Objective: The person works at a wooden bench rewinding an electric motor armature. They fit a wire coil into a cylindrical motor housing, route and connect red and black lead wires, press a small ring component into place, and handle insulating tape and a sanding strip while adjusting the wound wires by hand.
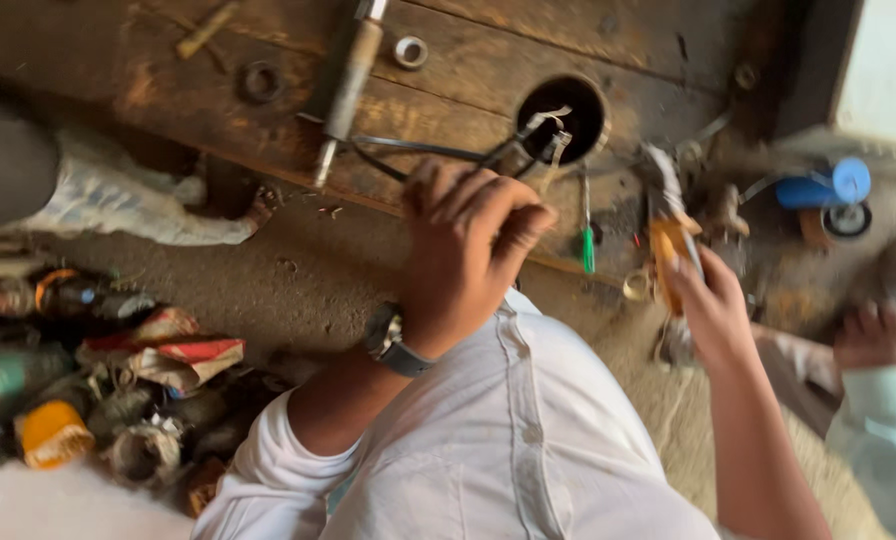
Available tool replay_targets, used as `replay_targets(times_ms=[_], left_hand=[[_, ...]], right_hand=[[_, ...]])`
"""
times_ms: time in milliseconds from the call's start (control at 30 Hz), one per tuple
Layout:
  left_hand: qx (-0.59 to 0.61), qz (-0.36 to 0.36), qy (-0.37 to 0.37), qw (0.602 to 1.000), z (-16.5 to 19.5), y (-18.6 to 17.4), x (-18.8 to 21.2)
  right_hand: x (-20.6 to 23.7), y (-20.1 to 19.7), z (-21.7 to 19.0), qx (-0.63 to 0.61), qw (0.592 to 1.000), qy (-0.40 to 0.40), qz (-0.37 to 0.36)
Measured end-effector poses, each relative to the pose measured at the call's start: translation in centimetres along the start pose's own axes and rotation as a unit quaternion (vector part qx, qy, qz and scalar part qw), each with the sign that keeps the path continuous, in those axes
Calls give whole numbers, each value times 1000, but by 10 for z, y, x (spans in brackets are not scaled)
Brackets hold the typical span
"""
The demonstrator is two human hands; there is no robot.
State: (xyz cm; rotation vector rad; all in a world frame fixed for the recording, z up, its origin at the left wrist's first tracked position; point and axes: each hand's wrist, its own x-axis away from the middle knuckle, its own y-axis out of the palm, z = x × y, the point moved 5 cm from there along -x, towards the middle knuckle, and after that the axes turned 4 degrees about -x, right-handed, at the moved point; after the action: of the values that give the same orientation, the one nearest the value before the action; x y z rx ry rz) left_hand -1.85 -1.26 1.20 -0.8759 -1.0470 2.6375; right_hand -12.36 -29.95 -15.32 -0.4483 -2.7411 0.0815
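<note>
Left fingers: curled in a loose fist, knuckles up; whether anything sits inside the curl I cannot tell.
Left hand [468, 250]: hovers over the near edge of the wooden board [168, 80], just near of the black cables [418, 150].
Left wrist: wristwatch [388, 340] with dark strap; white sleeve rolled to the elbow.
Right fingers: wrapped around the orange-handled tool [671, 245].
Right hand [713, 305]: right of the left hand, well apart from it; tool points away toward the far side, blurred.
Cables: run right to metal clips at the round hole [568, 115] in the board.
Between the hands: green-handled screwdriver [587, 240], lying at the board's edge.
Far on the board: long metal rod [346, 85], a ring-shaped washer [410, 50] beside it.
Far right: blue cylinder [823, 187].
Left, on the ground: heap of scrap parts and rags [118, 390].
Right edge: another person's hand [871, 335], pale green sleeve.
</note>
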Motion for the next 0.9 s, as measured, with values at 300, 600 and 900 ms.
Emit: replay_targets(times_ms=[300, 600, 900], left_hand=[[-19, 31, -4, 999, -2, 9, 3], [-25, 48, 7, 999, 0, 6, 2], [-22, 41, 12, 999, -1, 6, 3]], right_hand=[[56, 13, -60, 214, 947, -76, -228], [63, 50, -125, 344, 877, -279, -187], [67, 46, -140, 425, 846, -302, -111]])
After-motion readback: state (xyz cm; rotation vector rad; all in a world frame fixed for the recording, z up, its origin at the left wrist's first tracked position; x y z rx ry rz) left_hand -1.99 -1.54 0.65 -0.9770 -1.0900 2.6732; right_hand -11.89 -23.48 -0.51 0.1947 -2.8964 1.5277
